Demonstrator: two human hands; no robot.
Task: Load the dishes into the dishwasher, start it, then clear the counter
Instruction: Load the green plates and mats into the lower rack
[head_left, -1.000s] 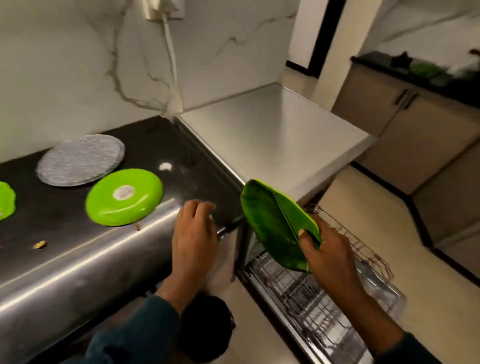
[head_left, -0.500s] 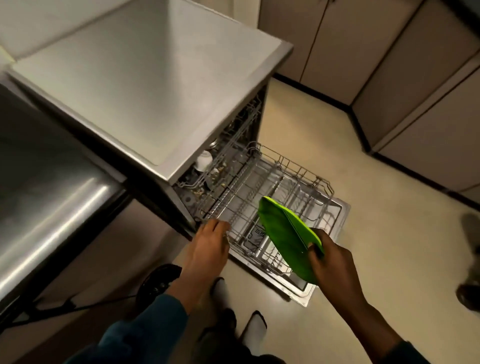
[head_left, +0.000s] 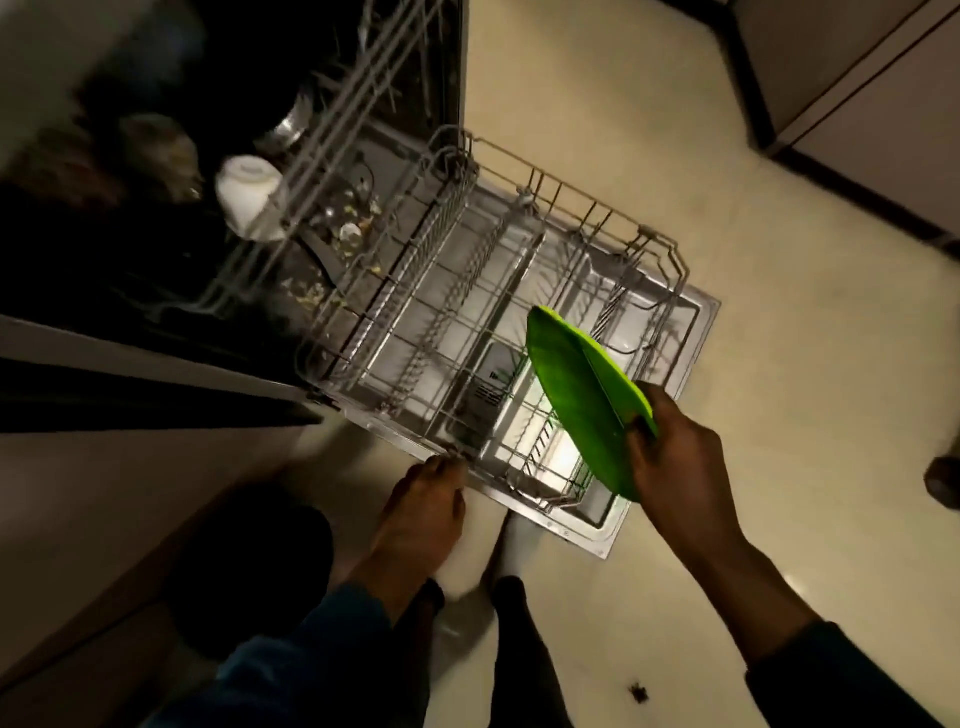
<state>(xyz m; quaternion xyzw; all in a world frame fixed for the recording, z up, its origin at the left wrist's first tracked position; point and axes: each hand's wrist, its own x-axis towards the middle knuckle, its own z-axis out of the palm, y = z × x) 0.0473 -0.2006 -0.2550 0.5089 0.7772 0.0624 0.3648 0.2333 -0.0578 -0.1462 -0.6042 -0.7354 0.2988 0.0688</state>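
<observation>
My right hand (head_left: 675, 462) grips a bright green plate (head_left: 582, 395) by its near rim, held on edge and tilted above the front right part of the pulled-out lower wire rack (head_left: 467, 332). The rack rests on the open dishwasher door (head_left: 608, 525) and holds no dishes that I can see. My left hand (head_left: 421, 514) reaches down with its fingertips at the near left edge of the door, by the rack's corner. Whether those fingers curl round the edge I cannot tell. Inside the dark dishwasher cavity a white cup (head_left: 249, 202) sits in the upper rack.
Food scraps lie on the dishwasher floor (head_left: 332, 254). The steel counter front (head_left: 130, 358) runs along the left. Beige cabinets (head_left: 883, 104) stand at the top right across a pale floor. My legs and feet stand just before the door. A small dark speck (head_left: 638, 692) lies on the floor.
My view swung from the counter down onto the open dishwasher. My right hand carried the green plate down over the rack. My left hand left the counter edge and dropped to the door's near edge.
</observation>
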